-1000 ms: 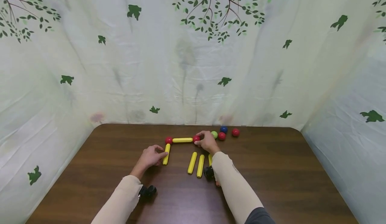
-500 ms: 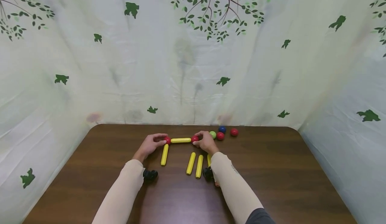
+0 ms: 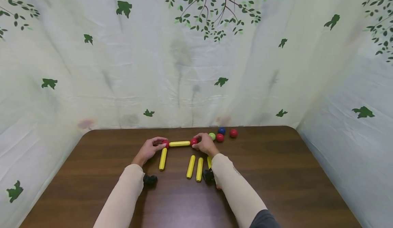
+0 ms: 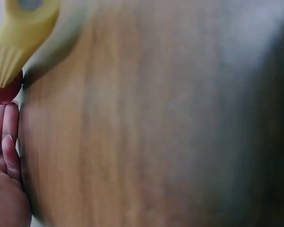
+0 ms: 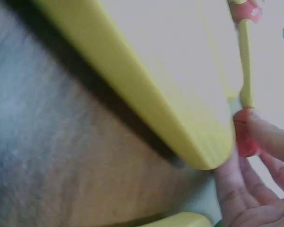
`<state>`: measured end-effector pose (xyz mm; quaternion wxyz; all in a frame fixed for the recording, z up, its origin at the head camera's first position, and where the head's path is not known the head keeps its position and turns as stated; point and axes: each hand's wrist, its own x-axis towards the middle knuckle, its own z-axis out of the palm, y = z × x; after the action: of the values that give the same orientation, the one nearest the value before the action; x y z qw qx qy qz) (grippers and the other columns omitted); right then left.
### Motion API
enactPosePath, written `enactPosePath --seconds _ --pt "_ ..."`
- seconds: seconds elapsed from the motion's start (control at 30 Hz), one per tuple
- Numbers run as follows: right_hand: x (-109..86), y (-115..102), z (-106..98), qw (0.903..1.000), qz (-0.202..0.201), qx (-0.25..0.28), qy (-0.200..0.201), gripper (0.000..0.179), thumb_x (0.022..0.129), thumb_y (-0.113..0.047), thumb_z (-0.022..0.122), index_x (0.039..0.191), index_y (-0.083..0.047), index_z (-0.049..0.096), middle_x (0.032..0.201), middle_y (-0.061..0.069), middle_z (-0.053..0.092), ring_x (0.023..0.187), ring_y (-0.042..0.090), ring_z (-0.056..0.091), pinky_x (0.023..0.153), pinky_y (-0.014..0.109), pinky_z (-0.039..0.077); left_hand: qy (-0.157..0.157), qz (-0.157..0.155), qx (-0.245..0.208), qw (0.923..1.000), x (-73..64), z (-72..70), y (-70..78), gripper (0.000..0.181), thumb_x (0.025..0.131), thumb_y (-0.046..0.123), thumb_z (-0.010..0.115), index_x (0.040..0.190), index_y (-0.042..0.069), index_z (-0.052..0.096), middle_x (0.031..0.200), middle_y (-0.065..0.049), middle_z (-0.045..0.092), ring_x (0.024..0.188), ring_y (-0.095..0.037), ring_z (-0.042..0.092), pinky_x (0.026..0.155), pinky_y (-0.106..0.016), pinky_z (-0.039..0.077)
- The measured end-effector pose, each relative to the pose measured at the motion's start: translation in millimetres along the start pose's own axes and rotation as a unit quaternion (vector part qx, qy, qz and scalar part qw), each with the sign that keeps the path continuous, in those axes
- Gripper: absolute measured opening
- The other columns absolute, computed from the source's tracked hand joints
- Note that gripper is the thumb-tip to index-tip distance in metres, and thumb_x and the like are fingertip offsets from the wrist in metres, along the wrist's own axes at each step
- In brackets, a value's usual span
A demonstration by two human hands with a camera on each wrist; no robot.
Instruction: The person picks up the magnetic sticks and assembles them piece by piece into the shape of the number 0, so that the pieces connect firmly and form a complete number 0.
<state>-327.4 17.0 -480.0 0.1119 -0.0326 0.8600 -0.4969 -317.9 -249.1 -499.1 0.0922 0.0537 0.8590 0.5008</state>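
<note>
Two red balls joined by a yellow stick (image 3: 179,143) lie near the table's far edge. My left hand (image 3: 148,151) pinches the left red ball (image 3: 165,143) between thumb and fingers. From that ball a second yellow stick (image 3: 163,159) runs toward me; whether it is fixed to the ball I cannot tell. At the other end, my right hand (image 3: 206,144) grips the right red ball (image 3: 193,141). The right wrist view shows thumb and fingertips around this red ball (image 5: 246,137). Fingers touch the red ball (image 4: 8,91) in the left wrist view.
Loose yellow sticks (image 3: 190,167) lie in front of my right hand, one partly behind the forearm. A green ball (image 3: 212,136), a blue ball (image 3: 221,130) and two red balls (image 3: 233,133) sit at the back right. A printed curtain (image 3: 184,67) hangs behind the table (image 3: 107,153).
My left hand has moved from beside the near-running yellow stick up to the left red ball and taken hold of it. The right hand stays on its ball. The head view has shifted slightly.
</note>
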Motion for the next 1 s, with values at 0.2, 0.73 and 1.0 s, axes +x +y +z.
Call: enactPosePath --seconds 0.2,0.73,1.0 --pt "-2.7 -4 -8 0.9988 -0.025 -0.038 -0.015 0.048 0.079 -0.002 0.077 0.123 -0.002 0.059 0.114 0.016 0.064 0.101 0.029 0.06 0.079 0.036 0.052 0.0 -0.001 -0.006 1.0 1.6 -4.4 -0.1 0.037 0.094 0.021 0.063 0.126 0.003 0.06 0.12 -0.018 0.062 0.111 -0.031 0.054 0.102 -0.049 0.038" --pt "-18.6 28 -71 0.9851 -0.092 -0.095 0.11 0.031 0.082 0.0 0.074 0.112 -0.002 0.067 0.102 0.014 0.066 0.078 0.022 0.056 0.068 0.034 0.048 -0.008 -0.007 -0.009 0.9999 3.1 -3.8 -7.5 0.039 0.094 0.025 0.063 0.127 0.004 0.061 0.123 -0.018 0.06 0.112 -0.032 0.051 0.103 -0.049 0.037" --pt "-15.0 44 -86 0.9838 -0.05 -0.151 0.084 0.036 0.083 -0.003 0.073 0.118 -0.003 0.067 0.116 0.017 0.064 0.113 0.033 0.055 0.094 0.046 0.046 -0.013 -0.003 -0.01 0.9999 3.8 -1.7 -5.9 0.039 0.094 0.023 0.063 0.127 0.003 0.06 0.122 -0.018 0.06 0.112 -0.032 0.051 0.102 -0.048 0.037"
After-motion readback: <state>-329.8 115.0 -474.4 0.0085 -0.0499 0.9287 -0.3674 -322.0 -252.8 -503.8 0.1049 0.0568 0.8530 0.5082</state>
